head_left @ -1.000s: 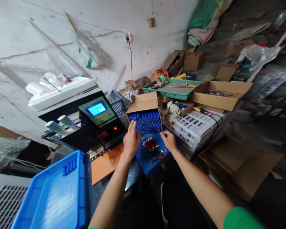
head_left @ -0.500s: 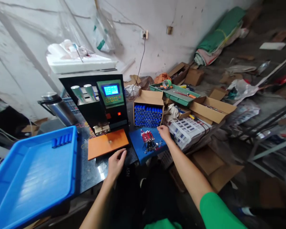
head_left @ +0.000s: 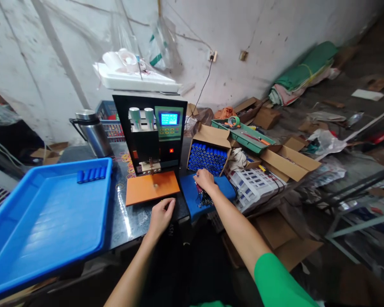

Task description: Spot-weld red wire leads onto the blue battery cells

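Observation:
My right hand (head_left: 205,180) is over a bunch of red and black wire leads (head_left: 205,199) on a blue cloth (head_left: 223,186); its fingers are closed, and whatever they pinch is hidden. By the table's front edge, my left hand (head_left: 162,215) is curled, thumb against fingers, and I cannot make out anything in it. Just beyond it is the orange plate (head_left: 144,190), in front of a black spot-welding machine (head_left: 176,160) with a lit screen. Blue cylindrical batteries (head_left: 209,157) fill a cardboard box behind my right hand.
At left is a large blue tray (head_left: 106,213) with several blue batteries (head_left: 91,175) in its far corner. A steel flask (head_left: 94,135) stands behind it. To the right are a white plastic basket (head_left: 256,185), a green toolbox (head_left: 251,138) and an open carton (head_left: 288,160).
My right hand has moved left from the cloth's far right side onto the wire leads. The left hand stays near the plate's front edge. The view has shifted, so the machine appears farther right.

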Available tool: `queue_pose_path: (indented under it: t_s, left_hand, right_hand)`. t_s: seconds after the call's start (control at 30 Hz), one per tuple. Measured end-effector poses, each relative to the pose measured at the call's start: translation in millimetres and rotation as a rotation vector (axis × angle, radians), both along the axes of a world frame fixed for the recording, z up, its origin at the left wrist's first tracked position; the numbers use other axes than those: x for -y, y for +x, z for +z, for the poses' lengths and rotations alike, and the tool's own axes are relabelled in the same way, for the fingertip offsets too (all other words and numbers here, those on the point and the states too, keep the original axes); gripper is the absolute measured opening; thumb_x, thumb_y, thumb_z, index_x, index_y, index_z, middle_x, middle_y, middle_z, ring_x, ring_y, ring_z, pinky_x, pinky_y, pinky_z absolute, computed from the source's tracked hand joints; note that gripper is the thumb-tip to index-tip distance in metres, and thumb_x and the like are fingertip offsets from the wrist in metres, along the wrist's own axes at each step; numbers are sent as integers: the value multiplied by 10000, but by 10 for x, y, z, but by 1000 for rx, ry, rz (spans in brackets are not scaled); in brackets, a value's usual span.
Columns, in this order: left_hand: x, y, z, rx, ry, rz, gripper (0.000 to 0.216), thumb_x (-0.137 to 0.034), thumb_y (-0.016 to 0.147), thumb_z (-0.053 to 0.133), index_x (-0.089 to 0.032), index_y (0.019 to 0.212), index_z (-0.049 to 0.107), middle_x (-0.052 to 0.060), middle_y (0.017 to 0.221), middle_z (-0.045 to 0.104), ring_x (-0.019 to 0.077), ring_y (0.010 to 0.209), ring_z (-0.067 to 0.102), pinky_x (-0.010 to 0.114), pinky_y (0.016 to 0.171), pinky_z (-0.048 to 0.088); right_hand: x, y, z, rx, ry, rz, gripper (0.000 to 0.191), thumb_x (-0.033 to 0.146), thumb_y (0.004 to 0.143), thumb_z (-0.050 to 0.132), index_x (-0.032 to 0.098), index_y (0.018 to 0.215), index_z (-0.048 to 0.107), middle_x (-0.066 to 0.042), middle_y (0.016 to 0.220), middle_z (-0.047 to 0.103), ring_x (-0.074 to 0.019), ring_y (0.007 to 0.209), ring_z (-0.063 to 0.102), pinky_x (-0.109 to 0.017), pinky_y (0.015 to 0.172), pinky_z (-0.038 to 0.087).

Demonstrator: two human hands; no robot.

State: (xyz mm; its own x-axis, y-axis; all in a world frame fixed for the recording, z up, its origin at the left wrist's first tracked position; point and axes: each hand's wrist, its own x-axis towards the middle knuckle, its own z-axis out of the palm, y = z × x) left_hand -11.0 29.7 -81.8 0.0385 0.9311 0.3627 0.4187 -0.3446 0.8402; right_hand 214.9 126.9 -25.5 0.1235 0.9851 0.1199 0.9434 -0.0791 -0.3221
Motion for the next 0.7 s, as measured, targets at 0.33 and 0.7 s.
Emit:
queue_pose_path:
  t_s: [0.33, 0.7]
  left_hand:
    - [8, 11, 3, 16, 4, 8, 343, -460, 892, 535, -187, 897, 743, 60, 873, 769, 209, 790, 717, 301, 728, 563]
    - [-20, -2, -24, 2, 1, 1, 333, -467, 887, 556, -195, 926, 743, 49, 915, 773, 211, 830, 726, 301, 741, 572]
  right_hand:
    - [-41, 238, -124, -591, 225, -83, 168, 341, 757, 611, 201, 685, 669, -38, 715, 704, -202, 742, 640, -293, 718, 492]
    - [83, 503, 150, -1267, 471, -65, 336, 508, 706, 667, 191, 793, 600, 2, 750, 610, -114, 660, 571, -240, 635, 498]
